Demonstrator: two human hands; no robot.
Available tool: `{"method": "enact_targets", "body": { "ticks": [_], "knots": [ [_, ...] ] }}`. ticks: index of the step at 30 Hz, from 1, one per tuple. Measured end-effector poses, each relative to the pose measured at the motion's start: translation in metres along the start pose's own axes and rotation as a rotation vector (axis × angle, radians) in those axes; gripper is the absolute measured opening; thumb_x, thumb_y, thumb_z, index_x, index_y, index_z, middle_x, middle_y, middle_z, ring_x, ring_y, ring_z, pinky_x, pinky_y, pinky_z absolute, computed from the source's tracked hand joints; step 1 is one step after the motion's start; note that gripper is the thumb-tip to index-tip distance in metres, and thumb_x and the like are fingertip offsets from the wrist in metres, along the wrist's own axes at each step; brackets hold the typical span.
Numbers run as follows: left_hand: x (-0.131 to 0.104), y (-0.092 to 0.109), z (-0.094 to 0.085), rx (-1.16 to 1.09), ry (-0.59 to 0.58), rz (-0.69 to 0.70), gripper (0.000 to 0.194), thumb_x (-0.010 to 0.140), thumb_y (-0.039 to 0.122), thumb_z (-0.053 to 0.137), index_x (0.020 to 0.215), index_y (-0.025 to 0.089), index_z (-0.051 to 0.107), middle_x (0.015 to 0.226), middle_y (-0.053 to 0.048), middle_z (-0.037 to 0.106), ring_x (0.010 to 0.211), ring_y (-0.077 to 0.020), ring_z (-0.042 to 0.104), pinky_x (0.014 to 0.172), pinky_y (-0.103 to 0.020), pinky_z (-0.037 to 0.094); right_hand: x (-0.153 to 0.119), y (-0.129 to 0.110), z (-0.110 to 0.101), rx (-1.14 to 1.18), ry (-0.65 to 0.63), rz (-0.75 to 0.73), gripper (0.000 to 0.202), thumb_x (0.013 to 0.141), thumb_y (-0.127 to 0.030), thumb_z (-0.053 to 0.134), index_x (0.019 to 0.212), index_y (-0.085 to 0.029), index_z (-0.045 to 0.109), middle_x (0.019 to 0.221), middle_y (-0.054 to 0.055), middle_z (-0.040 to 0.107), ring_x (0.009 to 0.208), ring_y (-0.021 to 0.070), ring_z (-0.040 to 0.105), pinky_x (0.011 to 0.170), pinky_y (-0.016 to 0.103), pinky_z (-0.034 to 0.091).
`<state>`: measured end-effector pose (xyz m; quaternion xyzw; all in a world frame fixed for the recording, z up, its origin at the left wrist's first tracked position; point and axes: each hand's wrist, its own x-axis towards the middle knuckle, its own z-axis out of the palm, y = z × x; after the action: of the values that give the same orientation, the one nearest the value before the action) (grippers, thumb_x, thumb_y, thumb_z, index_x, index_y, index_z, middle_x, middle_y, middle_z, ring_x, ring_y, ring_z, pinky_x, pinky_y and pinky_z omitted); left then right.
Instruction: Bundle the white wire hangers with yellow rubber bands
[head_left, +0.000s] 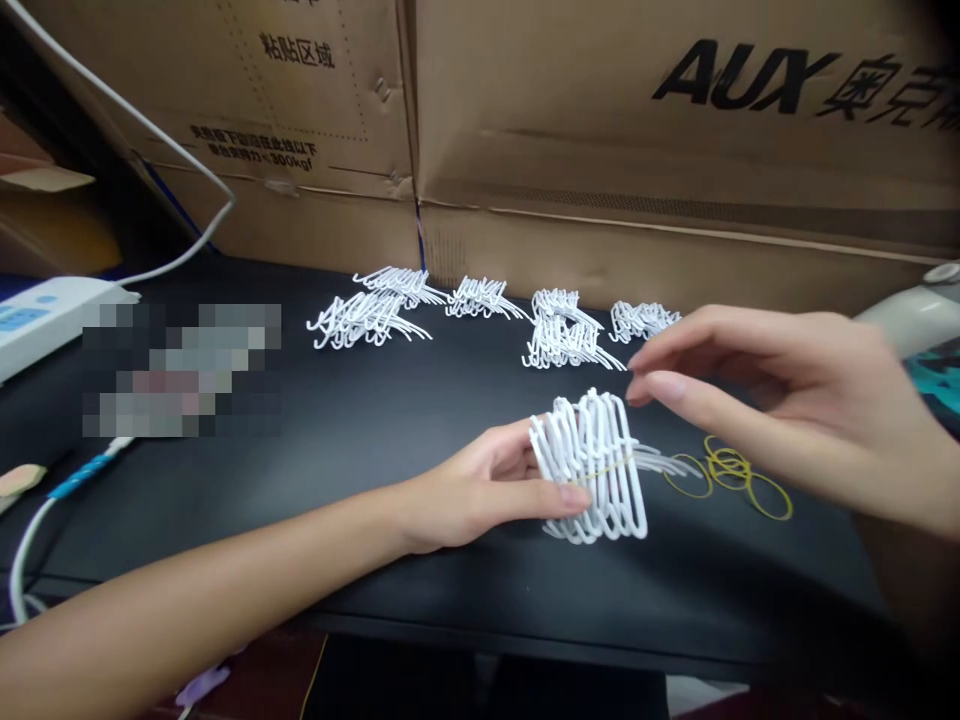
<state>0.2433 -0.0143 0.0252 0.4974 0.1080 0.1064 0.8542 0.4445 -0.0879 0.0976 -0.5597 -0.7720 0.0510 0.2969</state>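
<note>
My left hand point(502, 487) is closed around a bundle of white wire hooks point(611, 490), thumb in front and fingers behind. A thin yellow rubber band crosses the bundle's middle. Straight ends of the hooks stick out to the right. My right hand point(780, 400) hovers just right of and above the bundle, its thumb and forefinger a little apart and nothing visible between them. Under it, several loose yellow rubber bands point(739, 470) lie on the black table point(450, 590).
Several more hook piles, including one at the left point(367, 318) and one at the right point(643, 320), lie farther back. Cardboard boxes point(525, 130) wall off the rear. A white power strip point(56, 315), a cable point(172, 130) and a blurred-out object point(187, 370) occupy the left.
</note>
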Motion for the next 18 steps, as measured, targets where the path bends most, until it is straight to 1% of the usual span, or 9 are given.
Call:
{"method": "enact_targets", "body": {
  "ticks": [1, 3, 5, 7, 10, 13, 15, 18],
  "knots": [
    [0.000, 0.000, 0.000, 0.000, -0.005, 0.004, 0.029, 0.076, 0.015, 0.068, 0.105, 0.012, 0.064, 0.100, -0.008, 0.069, 0.092, -0.0169, 0.063, 0.088, -0.031, 0.046, 0.001, 0.001, 0.002, 0.022, -0.018, 0.027, 0.012, 0.083, -0.029, 0.061, 0.092, -0.023, 0.064, 0.081, 0.002, 0.070, 0.069, 0.0171, 0.065, 0.062, 0.027, 0.052],
    [0.000, 0.000, 0.000, 0.003, -0.008, 0.012, 0.030, 0.076, 0.012, 0.067, 0.106, 0.013, 0.063, 0.101, -0.008, 0.069, 0.096, -0.0170, 0.063, 0.090, -0.030, 0.045, 0.003, 0.002, 0.007, 0.052, -0.095, 0.076, 0.020, 0.083, -0.035, 0.063, 0.098, -0.022, 0.065, 0.085, 0.003, 0.071, 0.072, 0.0188, 0.066, 0.064, 0.028, 0.053],
    [-0.001, 0.000, -0.001, 0.007, -0.008, 0.011, 0.032, 0.076, 0.012, 0.067, 0.108, 0.013, 0.062, 0.105, -0.008, 0.068, 0.098, -0.0178, 0.062, 0.090, -0.030, 0.045, 0.004, 0.003, 0.011, 0.084, -0.176, 0.090, 0.022, 0.082, -0.036, 0.063, 0.099, -0.022, 0.066, 0.087, 0.003, 0.071, 0.073, 0.0188, 0.066, 0.063, 0.028, 0.053],
    [-0.001, -0.001, -0.001, 0.005, -0.014, -0.001, 0.034, 0.077, 0.014, 0.068, 0.110, 0.013, 0.061, 0.105, -0.009, 0.068, 0.097, -0.0185, 0.063, 0.088, -0.030, 0.046, 0.004, 0.004, 0.014, 0.122, -0.224, 0.096, 0.021, 0.082, -0.036, 0.064, 0.097, -0.022, 0.068, 0.088, 0.004, 0.071, 0.074, 0.0185, 0.066, 0.064, 0.027, 0.053],
    [-0.002, -0.001, 0.000, 0.017, -0.022, -0.020, 0.032, 0.079, 0.017, 0.067, 0.109, 0.012, 0.061, 0.104, -0.010, 0.069, 0.096, -0.0192, 0.064, 0.086, -0.030, 0.047, 0.003, 0.006, 0.016, 0.214, -0.252, 0.134, 0.020, 0.081, -0.036, 0.066, 0.094, -0.022, 0.070, 0.087, 0.004, 0.071, 0.074, 0.0182, 0.065, 0.064, 0.027, 0.053],
    [-0.003, 0.000, 0.001, 0.031, -0.067, -0.036, 0.029, 0.080, 0.019, 0.066, 0.108, 0.012, 0.062, 0.110, -0.011, 0.067, 0.101, -0.0210, 0.063, 0.088, -0.032, 0.047, 0.003, 0.004, 0.017, 0.336, -0.268, 0.209, 0.019, 0.079, -0.036, 0.068, 0.091, -0.021, 0.071, 0.085, 0.004, 0.071, 0.073, 0.0173, 0.065, 0.061, 0.025, 0.052],
    [-0.004, 0.001, 0.002, 0.028, -0.099, -0.047, 0.029, 0.080, 0.019, 0.066, 0.108, 0.013, 0.063, 0.114, -0.011, 0.066, 0.105, -0.0221, 0.062, 0.090, -0.033, 0.047, 0.004, 0.002, 0.017, 0.395, -0.261, 0.236, 0.020, 0.077, -0.036, 0.070, 0.088, -0.021, 0.072, 0.082, 0.004, 0.071, 0.070, 0.0165, 0.064, 0.058, 0.024, 0.051],
    [-0.003, 0.001, 0.001, 0.032, -0.094, -0.049, 0.028, 0.080, 0.017, 0.065, 0.107, 0.013, 0.063, 0.115, -0.011, 0.066, 0.105, -0.0211, 0.062, 0.090, -0.032, 0.047, 0.004, 0.001, 0.018, 0.430, -0.236, 0.249, 0.022, 0.074, -0.039, 0.072, 0.086, -0.020, 0.073, 0.078, 0.004, 0.069, 0.066, 0.0157, 0.063, 0.055, 0.024, 0.050]
  ]
}}
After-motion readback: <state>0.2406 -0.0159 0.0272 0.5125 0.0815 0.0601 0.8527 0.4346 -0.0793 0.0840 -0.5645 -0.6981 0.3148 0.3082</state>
